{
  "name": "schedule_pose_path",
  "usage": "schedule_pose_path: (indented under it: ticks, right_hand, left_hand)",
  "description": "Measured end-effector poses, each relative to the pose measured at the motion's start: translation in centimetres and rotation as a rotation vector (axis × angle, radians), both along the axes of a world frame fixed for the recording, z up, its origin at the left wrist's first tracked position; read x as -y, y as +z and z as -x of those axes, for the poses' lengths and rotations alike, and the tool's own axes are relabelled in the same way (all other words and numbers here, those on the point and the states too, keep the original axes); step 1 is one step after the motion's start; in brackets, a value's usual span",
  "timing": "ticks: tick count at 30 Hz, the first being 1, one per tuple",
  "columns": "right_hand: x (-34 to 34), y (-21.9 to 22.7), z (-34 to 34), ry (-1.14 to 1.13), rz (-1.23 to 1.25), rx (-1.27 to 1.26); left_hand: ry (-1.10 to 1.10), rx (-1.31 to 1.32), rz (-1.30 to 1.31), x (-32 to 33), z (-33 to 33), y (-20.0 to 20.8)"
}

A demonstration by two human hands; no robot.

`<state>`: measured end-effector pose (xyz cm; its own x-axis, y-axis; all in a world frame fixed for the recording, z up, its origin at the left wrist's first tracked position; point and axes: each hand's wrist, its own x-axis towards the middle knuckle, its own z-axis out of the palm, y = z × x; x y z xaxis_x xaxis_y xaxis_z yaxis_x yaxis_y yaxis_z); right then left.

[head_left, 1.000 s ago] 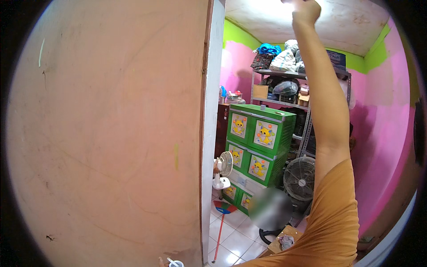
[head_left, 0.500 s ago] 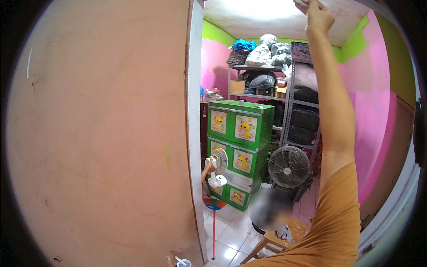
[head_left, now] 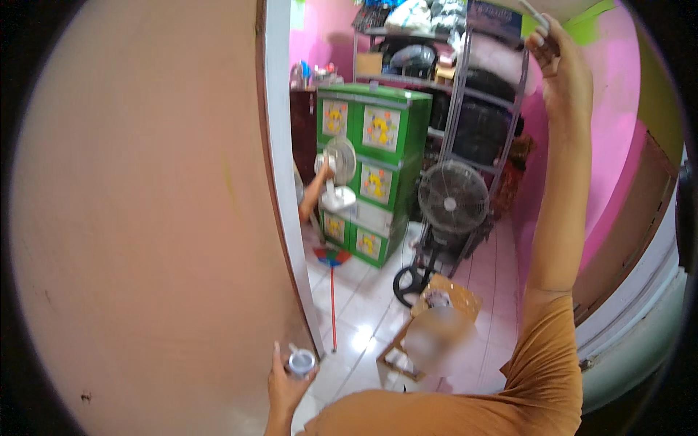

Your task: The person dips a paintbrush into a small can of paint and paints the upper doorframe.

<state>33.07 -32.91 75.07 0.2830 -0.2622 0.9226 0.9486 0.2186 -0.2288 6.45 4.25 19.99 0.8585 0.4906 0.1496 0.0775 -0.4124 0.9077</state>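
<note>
"Below and to the left of the green cabinet (head_left: 411, 131), what is the left hand (head_left: 287, 381) doing?"

"Grasping one small cup (head_left: 302, 362), fingers curved around its side. A short pale piece (head_left: 293, 349) shows at the rim, too small to identify."

"And the right hand (head_left: 563, 69)?"

"Raised well to the right of the cabinet, pinching one thin white stick (head_left: 534, 14) in its fingers. The stick reaches the upper edge, so I can't tell whether its tip is cut off."

"How many fans?"

"Two. One white fan (head_left: 339, 198) is in front of the cabinet, gripped by another person's hand (head_left: 325, 174); past the forearm, that person is hidden behind the door frame (head_left: 282, 145). One black fan (head_left: 452, 196) stands to the cabinet's right."

"What else can you count?"

"One red-handled broom (head_left: 334, 305) below the cabinet, one wooden stool (head_left: 465, 294) to its lower right, one metal rack (head_left: 456, 98) behind it. A blurred patch covers part of the stool, and the bags (head_left: 409, 18) above the cabinet are cut off at the top."

"Any labels or writing?"

"Five yellow-animal panels show on the cabinet's front, partly covered by the white fan. One dark box (head_left: 494, 18), up and right of the cabinet, bears pale lettering too blurred to read."
</note>
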Motion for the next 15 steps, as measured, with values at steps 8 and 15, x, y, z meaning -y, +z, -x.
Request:
schedule_pose_path:
  ticks: [8, 15]
  right_hand:
    - [-6.0, -23.5, 8.0, 0.197, 0.417, -0.619]
    - [-2.6, -34.2, 13.8, 0.304, 0.436, -0.900]
  left_hand:
    - [-0.110, 0.195, -0.062, 4.9, -1.9, 3.6]
    - [-0.182, 0.206, -0.159, 9.0, -1.5, 4.7]
